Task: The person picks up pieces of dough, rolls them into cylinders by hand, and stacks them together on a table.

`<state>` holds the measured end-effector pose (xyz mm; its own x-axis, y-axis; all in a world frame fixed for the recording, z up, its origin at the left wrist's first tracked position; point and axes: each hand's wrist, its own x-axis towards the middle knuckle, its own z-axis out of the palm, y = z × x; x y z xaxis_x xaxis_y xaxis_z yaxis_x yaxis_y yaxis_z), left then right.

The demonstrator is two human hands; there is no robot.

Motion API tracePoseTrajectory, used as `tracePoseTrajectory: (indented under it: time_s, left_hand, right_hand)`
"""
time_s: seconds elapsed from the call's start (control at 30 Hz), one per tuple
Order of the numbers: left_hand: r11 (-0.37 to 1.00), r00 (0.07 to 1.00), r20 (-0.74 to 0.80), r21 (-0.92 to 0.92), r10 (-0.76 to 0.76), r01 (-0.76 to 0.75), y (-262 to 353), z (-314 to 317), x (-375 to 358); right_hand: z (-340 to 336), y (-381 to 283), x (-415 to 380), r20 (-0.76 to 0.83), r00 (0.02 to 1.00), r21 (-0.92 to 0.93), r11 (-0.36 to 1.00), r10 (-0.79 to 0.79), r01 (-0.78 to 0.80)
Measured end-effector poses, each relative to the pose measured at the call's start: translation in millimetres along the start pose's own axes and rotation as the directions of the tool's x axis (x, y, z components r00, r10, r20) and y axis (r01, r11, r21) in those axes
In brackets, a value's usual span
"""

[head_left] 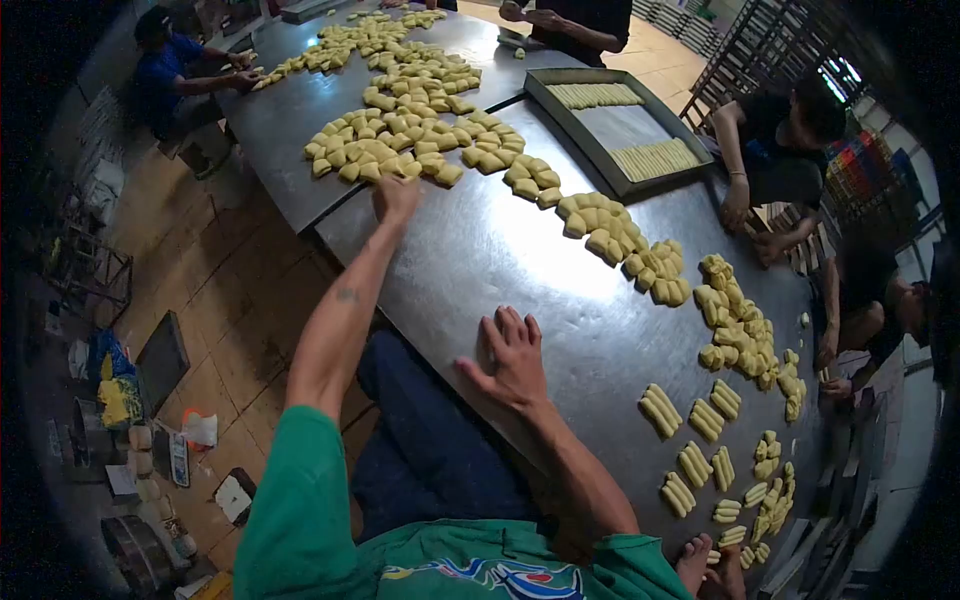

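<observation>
A broad pile of pale yellow dough pieces (365, 140) lies on the metal table. At its near edge is my left hand (398, 197), arm stretched forward, with its fingers curled against a dough piece (408, 168); the fingertips are partly hidden. My right hand (516, 358) rests flat on the bare tabletop, fingers spread, holding nothing. From the pile, a band of dough pieces (600, 222) runs to the right. Farther along are a heap of dough (738, 320) and small groups of rolled dough sticks (660, 410).
A metal tray (628, 188) with two rows of dough sticks sits on the table (470, 250). Co-workers are at the far left (170, 80), the back (580, 25) and the right side (790, 140). A bare foot (693, 562) is by the near right edge. Racks (760, 50) stand behind.
</observation>
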<state>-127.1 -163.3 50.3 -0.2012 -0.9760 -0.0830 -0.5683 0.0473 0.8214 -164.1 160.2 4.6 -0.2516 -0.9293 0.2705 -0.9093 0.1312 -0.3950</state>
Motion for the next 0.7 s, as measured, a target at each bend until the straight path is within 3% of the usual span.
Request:
tracePoseTrajectory:
  time_s: [0.03,0.07,0.1,0.13,0.17,0.2,0.23,0.3,0.33,0.37,0.4,0.43,0.5,0.57,0.63,0.67,0.7]
  left_hand:
    - [0.989,0.988,-0.056,-0.022,0.142,-0.144,-6,12,-21]
    - [0.957,0.953,-0.114,-0.037,0.281,-0.287,-15,22,-37]
    - [0.883,0.903,0.068,-0.252,0.423,-0.395,-15,14,-74]
    - [0.767,0.796,0.201,-0.475,0.571,-0.431,-12,-2,-116]
    - [0.687,0.678,0.252,-0.521,0.691,-0.506,-16,-14,-147]
    - [0.588,0.54,0.277,-0.572,0.795,-0.572,-17,-28,-175]
    - [0.5,0.435,0.273,-0.636,0.858,-0.588,-22,-36,-193]
    - [0.464,0.405,0.251,-0.648,0.879,-0.604,-34,-51,-220]
    - [0.476,0.433,0.238,-0.639,0.869,-0.604,-41,-53,-230]
    - [0.588,0.666,0.222,-0.707,0.712,-0.393,-48,-53,-241]
    - [0.62,0.837,0.229,-0.769,0.496,-0.157,-55,-55,-247]
    - [0.62,0.851,0.212,-0.768,0.481,-0.159,-62,-59,-248]
    - [0.753,0.722,0.58,-0.646,0.377,0.126,-74,-68,-250]
    - [0.759,0.773,0.527,-0.644,0.352,0.094,-79,-69,-261]
    - [0.768,0.826,0.363,-0.629,0.432,-0.125,-83,-69,-267]
    - [0.813,0.788,0.291,-0.416,0.542,-0.406,-86,-72,-266]
    - [0.814,0.791,0.289,-0.42,0.54,-0.402,-90,-69,-265]
  right_hand:
    - [1,4,-2,-0.033,0.999,0.089,0.996,0.024,-0.021]
    - [0,7,-3,-0.161,0.986,0.193,0.981,0.032,-0.001]
    - [-5,6,-2,-0.157,0.987,0.191,0.982,0.03,0.001]
    - [-15,2,-1,-0.003,0.935,0.722,0.648,0.355,-0.244]
    - [-26,-2,-1,0.316,0.801,0.926,0.019,0.508,-0.377]
    - [-41,-5,2,0.454,0.812,0.871,-0.377,0.366,-0.316]
    - [-49,-9,-5,0.477,0.803,0.861,-0.374,0.358,-0.344]
    - [-55,-17,-12,0.476,0.86,0.868,-0.254,0.181,-0.427]
    - [-50,-25,-16,0.444,0.858,0.889,-0.25,0.259,-0.384]
    - [-48,-30,-17,0.465,0.853,0.878,-0.245,0.237,-0.411]
    - [-48,-36,-17,0.426,0.866,0.902,-0.199,0.261,-0.383]
    - [-47,-41,-16,0.381,0.88,0.924,-0.152,0.284,-0.35]
    - [-46,-54,-16,0.402,0.885,0.915,-0.074,0.237,-0.396]
    - [-47,-71,-14,0.328,0.886,0.931,0.047,0.328,-0.362]
    - [-36,-67,-16,0.328,0.892,0.916,0.128,0.31,-0.381]
    - [-30,-62,-18,0.317,0.899,0.899,0.205,0.303,-0.386]
    - [-22,-56,-23,0.321,0.897,0.897,0.208,0.303,-0.391]
